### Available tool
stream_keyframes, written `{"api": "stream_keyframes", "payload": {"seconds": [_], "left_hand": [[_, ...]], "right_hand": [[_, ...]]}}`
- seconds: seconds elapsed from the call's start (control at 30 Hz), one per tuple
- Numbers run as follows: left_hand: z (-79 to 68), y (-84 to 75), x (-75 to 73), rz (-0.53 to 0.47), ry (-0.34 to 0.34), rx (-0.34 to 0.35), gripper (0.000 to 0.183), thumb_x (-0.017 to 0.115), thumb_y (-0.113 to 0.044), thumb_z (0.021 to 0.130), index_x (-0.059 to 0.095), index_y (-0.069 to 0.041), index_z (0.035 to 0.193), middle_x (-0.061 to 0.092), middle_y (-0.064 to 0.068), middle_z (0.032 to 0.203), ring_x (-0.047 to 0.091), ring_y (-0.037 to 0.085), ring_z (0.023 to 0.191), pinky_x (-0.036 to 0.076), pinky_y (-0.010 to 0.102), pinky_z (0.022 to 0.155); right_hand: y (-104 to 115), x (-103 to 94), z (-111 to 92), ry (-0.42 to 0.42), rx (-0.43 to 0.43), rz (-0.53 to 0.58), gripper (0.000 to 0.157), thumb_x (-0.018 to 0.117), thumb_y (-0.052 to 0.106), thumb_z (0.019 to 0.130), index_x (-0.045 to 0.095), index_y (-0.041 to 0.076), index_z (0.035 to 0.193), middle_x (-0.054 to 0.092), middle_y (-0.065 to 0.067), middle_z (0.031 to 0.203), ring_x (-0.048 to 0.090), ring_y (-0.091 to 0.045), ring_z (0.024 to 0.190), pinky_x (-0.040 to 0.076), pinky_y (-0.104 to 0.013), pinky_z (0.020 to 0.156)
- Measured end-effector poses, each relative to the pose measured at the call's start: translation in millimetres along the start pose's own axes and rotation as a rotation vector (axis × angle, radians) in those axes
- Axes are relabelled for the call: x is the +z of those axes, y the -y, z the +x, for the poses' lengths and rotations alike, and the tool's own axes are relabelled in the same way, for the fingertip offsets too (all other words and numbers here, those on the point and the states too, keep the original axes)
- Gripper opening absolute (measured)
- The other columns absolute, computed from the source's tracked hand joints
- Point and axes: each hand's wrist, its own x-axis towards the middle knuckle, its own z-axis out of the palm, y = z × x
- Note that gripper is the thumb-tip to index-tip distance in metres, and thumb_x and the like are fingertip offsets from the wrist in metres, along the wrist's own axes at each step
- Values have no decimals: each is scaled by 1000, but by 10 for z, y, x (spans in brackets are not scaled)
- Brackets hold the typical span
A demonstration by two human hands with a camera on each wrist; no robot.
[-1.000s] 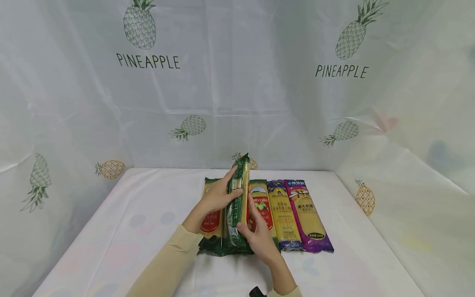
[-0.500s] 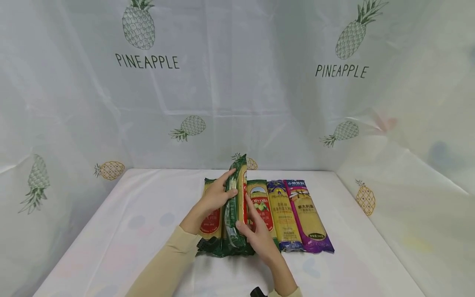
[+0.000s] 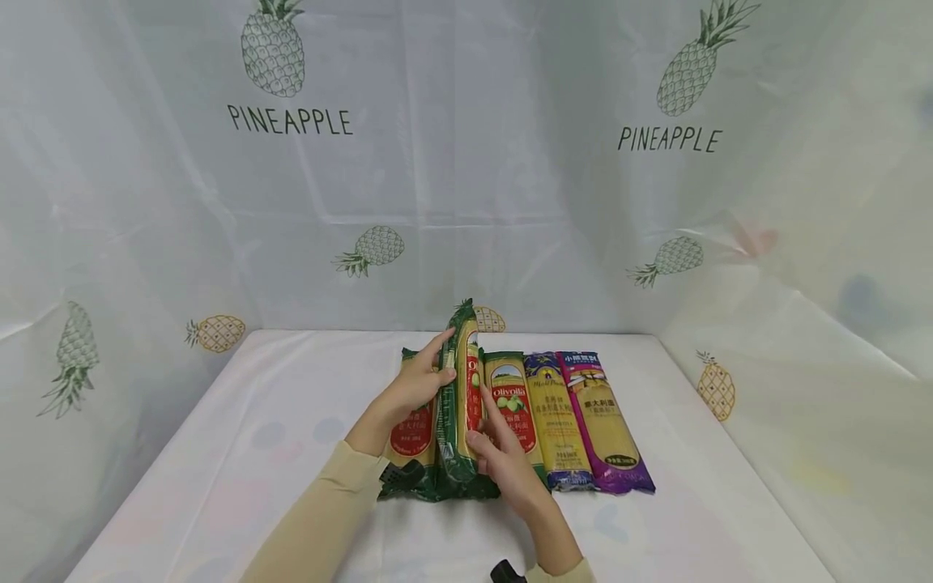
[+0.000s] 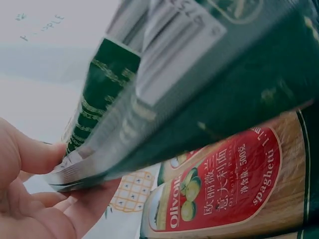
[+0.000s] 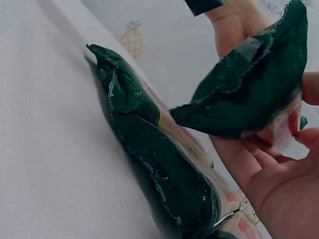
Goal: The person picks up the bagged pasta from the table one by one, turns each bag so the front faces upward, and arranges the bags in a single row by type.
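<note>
Both hands hold a green pack of spaghetti (image 3: 461, 397), tilted with its top raised above a row of packs. My left hand (image 3: 411, 387) pinches its upper left edge, thumb in front. Lower down on the right side, my right hand (image 3: 510, 470) grips it between thumb and fingers. The left wrist view shows the pack's green side with a barcode (image 4: 182, 55). In the right wrist view, the pack's crimped green end (image 5: 249, 84) sticks out from the right hand (image 5: 284, 189). Olivoila spaghetti packs lie to its left (image 3: 412, 437) and right (image 3: 513, 401).
Right of these lie a yellow-and-blue pasta pack (image 3: 560, 421) and a purple pasta pack (image 3: 611, 421), side by side. A white cloth covers the table (image 3: 291, 453). A pineapple-printed curtain (image 3: 496, 178) rises behind and at both sides.
The held spaghetti pack has shifted slightly left and turned, so its red front label now shows more. Both hands have kept their hold and moved with it; the row has stayed in place.
</note>
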Motion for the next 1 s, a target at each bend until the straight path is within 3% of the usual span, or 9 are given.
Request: {"api": "stream_keyframes", "payload": {"seconds": [0.2, 0.4, 0.47, 0.53, 0.63, 0.8, 0.9, 1.0], "left_hand": [[30, 2, 12, 28, 27, 15, 74, 55, -20, 112, 16, -41, 171, 47, 26, 155, 55, 45, 136, 47, 65, 107], [36, -31, 28, 137, 12, 87, 75, 54, -21, 112, 12, -41, 171, 62, 21, 138, 69, 28, 96, 58, 46, 80], [30, -43, 33, 186, 4, 115, 76, 56, -21, 112, 13, -41, 172, 63, 21, 138, 70, 26, 92, 58, 43, 76], [25, -55, 36, 243, -1, 144, 76, 57, -24, 112, 13, -40, 172, 63, 22, 142, 73, 27, 99, 60, 43, 78], [14, -65, 35, 288, 17, 182, 74, 58, -28, 111, 17, -38, 172, 59, 23, 149, 73, 37, 109, 61, 51, 86], [17, -50, 40, 314, 19, 197, 65, 60, -36, 111, 31, -31, 169, 50, 18, 160, 58, 44, 136, 50, 65, 106], [25, -24, 40, 306, 4, 185, 64, 61, -40, 109, 36, -31, 168, 48, 16, 162, 53, 44, 141, 48, 66, 107], [33, 7, 42, 273, -10, 180, 64, 62, -37, 109, 37, -30, 167, 49, 17, 161, 57, 45, 137, 52, 63, 103]], "right_hand": [[-29, 11, -1, -60, -51, -76, 77, 63, 28, 109, 18, 40, 171, 47, -18, 158, 62, -24, 114, 55, -27, 84], [-51, 25, 10, -77, -115, -51, 80, 65, 22, 108, 18, 35, 172, 39, -14, 166, 65, -29, 126, 58, -28, 96], [-56, 28, 16, -87, -138, -57, 81, 66, 21, 108, 19, 35, 171, 37, -12, 168, 64, -31, 130, 58, -29, 96], [-58, 34, 20, -105, -164, -80, 81, 67, 19, 107, 20, 33, 172, 37, -11, 168, 64, -34, 130, 59, -29, 96], [-67, 38, 29, -130, -203, -126, 81, 68, 16, 106, 22, 28, 172, 42, -14, 165, 64, -35, 129, 59, -30, 95], [-70, 33, 31, -154, -199, -142, 81, 69, 15, 105, 25, 33, 170, 41, -7, 167, 65, -33, 129, 59, -30, 95], [-64, 36, 25, -155, -192, -136, 80, 70, 16, 105, 26, 35, 170, 39, -4, 168, 65, -33, 129, 59, -30, 95], [-71, 40, 21, -156, -202, -151, 79, 70, 16, 105, 28, 32, 170, 41, -8, 166, 67, -34, 126, 60, -30, 93]]}}
